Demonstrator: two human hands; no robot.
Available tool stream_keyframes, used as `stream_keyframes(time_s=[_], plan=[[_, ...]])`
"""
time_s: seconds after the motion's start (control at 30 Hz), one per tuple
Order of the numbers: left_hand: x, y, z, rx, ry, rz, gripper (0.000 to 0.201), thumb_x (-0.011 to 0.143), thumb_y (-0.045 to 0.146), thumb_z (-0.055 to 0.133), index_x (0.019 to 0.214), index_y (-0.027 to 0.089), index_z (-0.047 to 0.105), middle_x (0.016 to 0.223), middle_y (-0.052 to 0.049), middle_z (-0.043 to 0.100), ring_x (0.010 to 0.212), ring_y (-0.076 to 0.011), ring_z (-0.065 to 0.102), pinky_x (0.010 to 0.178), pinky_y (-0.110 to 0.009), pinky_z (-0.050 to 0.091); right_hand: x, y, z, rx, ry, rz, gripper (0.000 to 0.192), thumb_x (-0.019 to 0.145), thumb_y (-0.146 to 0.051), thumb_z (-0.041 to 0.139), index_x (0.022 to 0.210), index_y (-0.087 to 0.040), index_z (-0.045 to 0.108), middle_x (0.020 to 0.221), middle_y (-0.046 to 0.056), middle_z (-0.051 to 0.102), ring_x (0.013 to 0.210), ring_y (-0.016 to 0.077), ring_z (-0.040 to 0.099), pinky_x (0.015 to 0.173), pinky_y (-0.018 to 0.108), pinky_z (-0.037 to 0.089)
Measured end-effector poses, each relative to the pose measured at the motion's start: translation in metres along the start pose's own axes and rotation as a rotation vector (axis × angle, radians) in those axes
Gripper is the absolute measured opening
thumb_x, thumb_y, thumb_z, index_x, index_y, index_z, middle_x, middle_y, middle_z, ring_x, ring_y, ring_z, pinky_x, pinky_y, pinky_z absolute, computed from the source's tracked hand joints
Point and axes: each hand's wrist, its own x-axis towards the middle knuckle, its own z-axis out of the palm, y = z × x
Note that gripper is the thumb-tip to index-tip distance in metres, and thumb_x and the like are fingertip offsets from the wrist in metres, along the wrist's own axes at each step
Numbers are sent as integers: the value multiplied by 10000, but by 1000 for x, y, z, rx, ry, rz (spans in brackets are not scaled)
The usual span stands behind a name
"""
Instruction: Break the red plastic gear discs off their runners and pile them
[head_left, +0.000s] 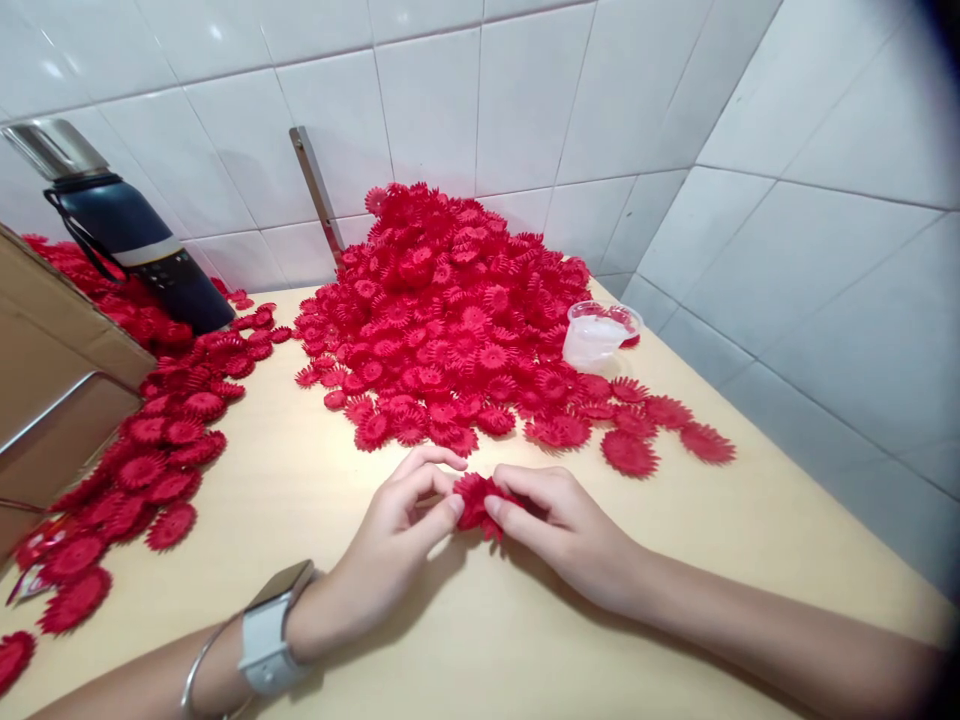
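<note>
Between my two hands, over the front of the table, is a red fringed flower piece (477, 500) with pointed petals. My left hand (412, 520) pinches its left edge with thumb and fingertips. Its right side is gripped by my right hand (559, 525), thumb on top and fingers behind. Whether it is one layer or several stacked together, I cannot tell. Just beyond my hands rises a large heap of similar red flower pieces (457, 320), its nearest ones lying flat on the pale table (300, 440).
A clear plastic cup (596, 340) stands at the heap's right edge. On the left are more red flower pieces (142, 470), a leaning dark blue thermos (150, 230) and a cardboard box (60, 370). A metal strip (315, 190) leans on the tiled wall (517, 90).
</note>
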Motion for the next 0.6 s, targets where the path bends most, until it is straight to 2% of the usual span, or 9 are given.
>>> stream_keyframes(time_s=[0.07,0.13,0.2,0.23,0.3,0.4,0.47,0.6], plan=[[2,-1,1,-42,0,-24,209,834,231,439,649,166,511,934,-33,492,932,-169,472,854,-281,341,1,2,-1,72,-5,20,244,823,-206,392,584,-181,352,555,-46,361,520,91,346,477,211,283],[2,-2,2,-140,-54,-53,175,833,243,436,688,170,501,855,-22,486,852,-160,487,807,-288,373,1,2,-1,130,-22,27,231,833,-210,386,605,-178,372,573,-41,376,535,94,364,491,211,295],[2,-3,5,-242,-132,-51,94,783,263,521,764,175,496,860,-16,472,821,-158,493,761,-285,404,1,1,-1,165,-47,6,215,838,-194,380,625,-171,395,602,-32,409,559,96,390,519,212,315],[2,-2,6,-254,-150,-41,133,747,267,572,804,179,491,885,-17,469,829,-162,493,750,-282,411,1,1,-1,178,-63,-8,211,840,-186,378,631,-169,402,618,-27,424,572,96,400,532,212,324],[1,-1,8,-171,-127,-31,190,725,272,604,846,184,487,917,-22,472,855,-169,484,749,-279,410,0,-1,-1,193,-96,-20,209,841,-179,376,635,-169,405,636,-22,440,584,97,409,545,211,336],[1,2,8,29,-63,-38,112,831,277,452,795,179,495,840,-14,494,814,-158,469,756,-276,390,0,-2,-2,198,-123,6,215,841,-185,368,629,-173,404,624,-21,445,579,100,419,539,209,348],[1,3,6,90,-62,-6,166,861,254,386,768,175,499,824,-14,496,798,-153,467,762,-270,384,-1,-2,-2,166,-96,9,217,830,-177,368,615,-175,402,596,-23,444,563,100,420,525,208,346],[1,2,4,148,-67,68,153,860,210,383,815,170,523,851,-27,489,811,-154,476,756,-257,388,-1,-1,2,-63,22,-10,235,759,-168,437,549,-189,335,513,-47,365,481,87,344,446,205,271]])
